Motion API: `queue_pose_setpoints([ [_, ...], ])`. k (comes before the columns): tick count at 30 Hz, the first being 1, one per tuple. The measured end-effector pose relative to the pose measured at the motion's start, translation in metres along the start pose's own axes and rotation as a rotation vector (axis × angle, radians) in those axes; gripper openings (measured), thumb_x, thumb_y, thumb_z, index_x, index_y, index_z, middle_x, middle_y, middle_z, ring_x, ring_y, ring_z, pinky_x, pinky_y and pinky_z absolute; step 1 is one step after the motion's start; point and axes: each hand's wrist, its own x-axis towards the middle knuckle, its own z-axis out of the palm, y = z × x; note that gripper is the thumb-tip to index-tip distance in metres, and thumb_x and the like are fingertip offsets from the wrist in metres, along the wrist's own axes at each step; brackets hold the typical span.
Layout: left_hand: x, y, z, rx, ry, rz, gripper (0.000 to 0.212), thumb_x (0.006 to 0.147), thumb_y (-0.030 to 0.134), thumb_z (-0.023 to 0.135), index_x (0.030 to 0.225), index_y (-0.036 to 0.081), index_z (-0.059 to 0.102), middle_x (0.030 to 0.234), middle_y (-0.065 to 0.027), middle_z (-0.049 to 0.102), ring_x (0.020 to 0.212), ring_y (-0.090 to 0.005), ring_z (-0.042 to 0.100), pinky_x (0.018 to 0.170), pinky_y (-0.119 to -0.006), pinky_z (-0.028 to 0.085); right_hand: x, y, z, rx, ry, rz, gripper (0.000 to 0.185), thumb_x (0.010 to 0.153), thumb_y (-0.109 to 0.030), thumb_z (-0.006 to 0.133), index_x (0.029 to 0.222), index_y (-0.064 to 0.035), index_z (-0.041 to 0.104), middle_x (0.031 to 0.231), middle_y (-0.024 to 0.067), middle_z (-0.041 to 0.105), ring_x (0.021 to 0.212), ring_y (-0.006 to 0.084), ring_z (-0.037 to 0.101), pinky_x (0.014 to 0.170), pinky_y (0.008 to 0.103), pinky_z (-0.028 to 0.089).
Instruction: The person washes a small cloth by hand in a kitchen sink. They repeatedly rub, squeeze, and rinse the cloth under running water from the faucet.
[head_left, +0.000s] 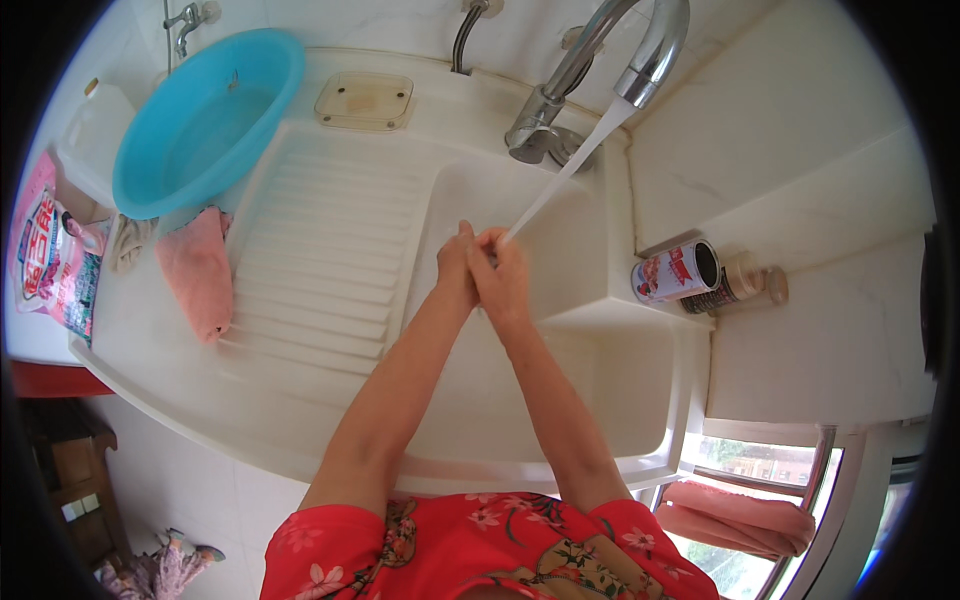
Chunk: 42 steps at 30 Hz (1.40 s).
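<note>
Over the basin of a white laundry sink (577, 262), my left hand (455, 262) and my right hand (510, 281) are pressed together, fingers overlapping. A stream of water (568, 166) runs from the chrome faucet (637, 88) onto my right hand. The fingers of both hands partly hide one another, and no object shows between them. Left of my hands lies the sink's ribbed washboard (322, 255). A folded pink cloth (196, 274) rests on the washboard's left edge.
A blue plastic basin (210, 127) leans at the back left, near a white jug (97, 139) and a pink detergent bag (56, 255). A soap dish (364, 101) sits behind the washboard. Right are an open can (675, 271), a jar (724, 289) and a hanging pink towel (735, 517).
</note>
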Motion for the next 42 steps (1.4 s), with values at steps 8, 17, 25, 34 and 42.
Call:
queue_pose_setpoints([
  [8, -0.015, -0.020, 0.020, 0.081, 0.070, -0.001, 0.036, 0.096, 0.042, 0.041, 0.096, 0.008, 0.053, 0.087, -0.0054, 0.056, 0.071, -0.0167, 0.057, 0.055, -0.033, 0.047, 0.038, 0.041, -0.016, -0.112, 0.263, 0.002, 0.012, 0.080, -0.011, 0.060, 0.088, -0.0041, 0.056, 0.068, 0.0085, 0.056, 0.063, 0.0207, 0.055, 0.060, 0.0338, 0.045],
  [17, 0.002, -0.006, -0.004, 0.063, 0.045, 0.139, 0.045, 0.095, 0.047, 0.039, 0.085, 0.006, 0.054, 0.076, -0.0053, 0.056, 0.069, -0.0156, 0.058, 0.054, -0.031, 0.047, 0.000, 0.016, 0.002, -0.313, 0.088, -0.149, 0.013, 0.082, -0.016, 0.062, 0.083, -0.0058, 0.055, 0.069, 0.0106, 0.063, 0.063, 0.0271, 0.061, 0.057, 0.0374, 0.047],
  [25, -0.016, 0.002, 0.013, -0.079, -0.007, 0.106, 0.042, 0.098, 0.041, 0.034, 0.089, 0.004, 0.053, 0.084, -0.0040, 0.055, 0.064, -0.0180, 0.057, 0.055, -0.035, 0.048, 0.022, -0.009, -0.004, -0.332, 0.152, -0.037, 0.017, 0.082, -0.018, 0.063, 0.081, -0.0032, 0.056, 0.068, 0.0097, 0.062, 0.061, 0.0212, 0.061, 0.058, 0.0329, 0.047],
  [34, -0.012, -0.010, 0.015, -0.026, -0.077, -0.026, 0.045, 0.095, 0.044, 0.044, 0.105, 0.001, 0.054, 0.088, -0.0036, 0.058, 0.075, -0.0143, 0.059, 0.063, -0.029, 0.050, 0.059, 0.015, -0.022, -0.271, 0.255, -0.118, 0.015, 0.085, -0.017, 0.059, 0.083, -0.0023, 0.056, 0.065, 0.0092, 0.060, 0.058, 0.0213, 0.059, 0.057, 0.0320, 0.046],
  [42, -0.012, 0.003, 0.013, 0.054, -0.358, 0.080, 0.038, 0.090, 0.035, 0.057, 0.105, 0.000, 0.054, 0.091, -0.0064, 0.061, 0.078, -0.0157, 0.061, 0.069, -0.031, 0.052, 0.063, 0.043, -0.050, 0.775, 0.243, 0.485, 0.028, 0.091, -0.028, 0.052, 0.104, -0.0042, 0.056, 0.092, 0.0066, 0.059, 0.084, 0.0167, 0.056, 0.066, 0.0304, 0.048],
])
